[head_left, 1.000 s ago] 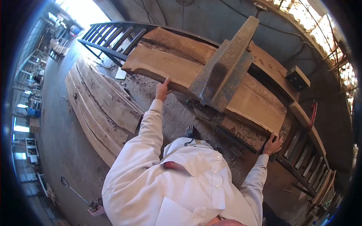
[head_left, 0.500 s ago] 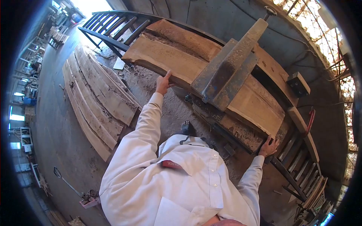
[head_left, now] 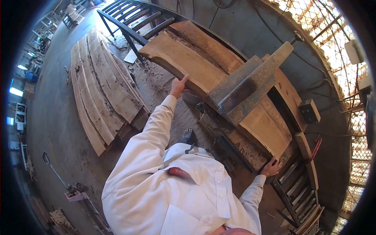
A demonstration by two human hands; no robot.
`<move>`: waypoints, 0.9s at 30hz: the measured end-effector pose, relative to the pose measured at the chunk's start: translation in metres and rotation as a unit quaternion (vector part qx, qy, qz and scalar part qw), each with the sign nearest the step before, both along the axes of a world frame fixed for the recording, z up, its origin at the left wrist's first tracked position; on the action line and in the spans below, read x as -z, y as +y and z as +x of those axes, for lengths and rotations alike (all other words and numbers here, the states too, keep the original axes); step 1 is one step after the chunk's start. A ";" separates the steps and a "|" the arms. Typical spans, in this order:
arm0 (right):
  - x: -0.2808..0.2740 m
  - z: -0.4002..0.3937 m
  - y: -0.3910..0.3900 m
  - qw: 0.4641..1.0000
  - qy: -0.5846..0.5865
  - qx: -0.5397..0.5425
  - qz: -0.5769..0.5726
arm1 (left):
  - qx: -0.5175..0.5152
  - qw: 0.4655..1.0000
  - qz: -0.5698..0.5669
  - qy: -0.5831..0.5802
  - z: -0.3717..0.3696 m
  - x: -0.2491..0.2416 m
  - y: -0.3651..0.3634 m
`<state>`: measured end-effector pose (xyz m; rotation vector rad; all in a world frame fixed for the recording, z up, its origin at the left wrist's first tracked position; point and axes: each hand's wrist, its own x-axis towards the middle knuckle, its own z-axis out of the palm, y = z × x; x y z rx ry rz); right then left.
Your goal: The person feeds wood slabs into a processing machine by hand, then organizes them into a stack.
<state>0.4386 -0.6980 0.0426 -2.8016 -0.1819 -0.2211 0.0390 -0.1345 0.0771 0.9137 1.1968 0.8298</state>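
Observation:
A long wooden plank (head_left: 188, 60) with a rough, wavy edge lies under the guard of a grey-blue woodworking machine (head_left: 250, 90). My left hand (head_left: 179, 86) grips the plank's side edge left of the machine, thumb on top and the other fingers mostly hidden below. On the other side of the machine, my right hand (head_left: 271, 167) holds the corner at the plank's near right end, its fingers partly hidden. Sawdust covers the ledge (head_left: 250, 149) beside this end. Whatever cutter sits beneath the guard is hidden.
Several rough boards (head_left: 102, 78) are stacked on the floor to the left. A black roller stand (head_left: 137, 23) extends beyond the plank's far end, with another roller stand (head_left: 295, 188) at right. A red clamp (head_left: 315, 150) hangs near a wooden rail. Wire mesh (head_left: 329, 23) lines the right wall.
The camera view has turned and shifted a little. Both hands stay on the plank, which seems to have slid slightly toward the far left under the machine.

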 end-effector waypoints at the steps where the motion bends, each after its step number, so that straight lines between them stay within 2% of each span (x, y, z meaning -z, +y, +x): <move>1: 0.001 0.001 0.000 1.000 0.002 0.000 0.003 | -0.003 1.000 -0.001 0.005 0.000 -0.001 -0.001; 4: 0.001 -0.001 -0.001 1.000 0.007 0.004 0.007 | -0.003 1.000 0.005 0.005 0.000 0.010 0.003; 9: 0.002 0.002 -0.001 0.999 -0.029 -0.012 -0.011 | 0.001 1.000 0.013 0.002 0.001 -0.009 -0.006; 10: -0.001 -0.001 -0.002 0.997 -0.064 -0.044 -0.003 | 0.003 1.000 0.015 0.015 0.002 0.002 -0.001; 12: -0.014 0.000 0.001 0.984 -0.144 -0.099 0.027 | 0.079 0.994 0.009 -0.068 -0.011 0.054 0.023; 13: -0.024 -0.003 0.004 0.973 -0.189 -0.122 0.045 | 0.155 0.980 0.078 -0.095 -0.026 0.092 0.037; 14: -0.035 -0.007 0.009 0.959 -0.259 -0.118 0.004 | 0.106 0.991 0.048 -0.065 -0.016 0.064 0.025; 15: -0.044 -0.011 0.010 0.976 -0.187 -0.105 0.045 | 0.057 0.998 0.018 -0.038 -0.005 0.031 0.011; 16: -0.023 -0.007 0.005 0.976 -0.206 -0.058 0.025 | 0.112 0.992 0.062 -0.010 -0.008 0.032 0.011; 17: -0.013 -0.004 -0.001 0.983 -0.170 -0.049 0.056 | 0.163 0.980 0.111 0.016 -0.012 0.035 0.011; 19: -0.005 -0.003 -0.006 0.996 -0.074 0.000 0.047 | 0.238 0.942 0.218 0.088 -0.016 0.034 0.005; 20: -0.002 -0.002 -0.010 0.995 -0.064 0.013 0.070 | 0.263 0.915 0.275 0.135 -0.016 0.030 0.000; 21: 0.001 -0.002 -0.010 0.994 -0.052 0.019 0.093 | 0.295 0.866 0.350 0.202 -0.019 0.025 -0.008; 23: -0.003 -0.004 -0.008 0.992 -0.033 0.025 0.121 | 0.237 0.954 0.167 0.079 -0.007 0.013 -0.013; 24: -0.003 -0.003 -0.005 0.990 -0.042 0.034 0.132 | 0.185 0.979 0.080 0.018 -0.003 0.009 -0.015; 26: -0.002 -0.003 -0.004 0.985 -0.061 0.054 0.153 | 0.147 0.989 -0.020 -0.027 0.008 -0.004 -0.029; 27: 0.000 -0.001 -0.005 0.983 -0.083 0.069 0.146 | 0.143 0.989 -0.024 -0.023 0.013 -0.008 -0.035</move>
